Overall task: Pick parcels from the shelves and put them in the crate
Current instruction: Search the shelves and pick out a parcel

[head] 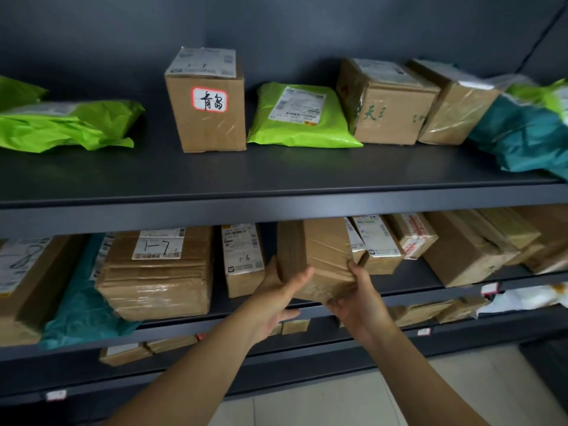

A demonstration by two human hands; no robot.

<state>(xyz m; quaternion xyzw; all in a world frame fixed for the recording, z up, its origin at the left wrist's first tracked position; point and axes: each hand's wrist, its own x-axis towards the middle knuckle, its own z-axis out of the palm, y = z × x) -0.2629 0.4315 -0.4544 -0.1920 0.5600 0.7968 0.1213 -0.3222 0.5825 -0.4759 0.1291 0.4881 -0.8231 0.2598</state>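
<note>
- Fingers (302,273) of the left hand (276,290) and right hand (359,298) clamp a taped cardboard parcel (325,253) from both sides, low down.
- The parcel tilts at the front edge of the middle shelf (415,282).
- It looks stiff-walled, tape-slick and probably moderately heavy, so its bottom corners seem the best hold.
- Plain brown board under wrinkled clear tape.

One wide-angle camera rides on the person's head, close up to a dark shelving unit (276,210) and facing it roughly squarely, tipped downward. The upper shelf (184,173) is seen from slightly above. The middle shelf (415,281) lies within arm's reach, where the left hand (276,290) and right hand (359,299) grip a cardboard box (325,247) near frame centre. Pale floor (338,401) shows bottom right. Shelf edges slant slightly across the frame.
</note>
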